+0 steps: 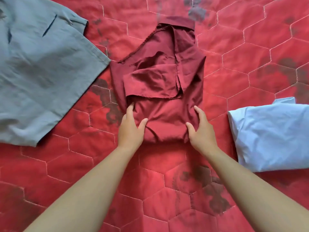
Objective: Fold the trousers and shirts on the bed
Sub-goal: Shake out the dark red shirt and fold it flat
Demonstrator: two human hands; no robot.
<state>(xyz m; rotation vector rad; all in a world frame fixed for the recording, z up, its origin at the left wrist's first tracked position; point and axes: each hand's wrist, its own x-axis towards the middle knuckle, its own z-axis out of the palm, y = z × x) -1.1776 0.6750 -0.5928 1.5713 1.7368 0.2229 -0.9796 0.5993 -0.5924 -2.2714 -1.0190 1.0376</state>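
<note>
A red quilted bedspread stitched in pale hexagons, with dark blotchy patches, fills the whole view from above. On it at the upper left lies a large grey garment, spread flat, with two dark slits near its top; whether it is a shirt or trousers cannot be told. In the middle lies a dark maroon shirt, partly folded into a narrow upright shape, collar at the far end and a sleeve laid across its front. At the right edge sits a pale blue garment already folded into a compact bundle, well apart from the grey one.

Two bare forearms reach in from the bottom. The left hand grips the near left corner of the maroon shirt, fingers curled under the cloth and thumb on top. The right hand holds the near right corner the same way.
</note>
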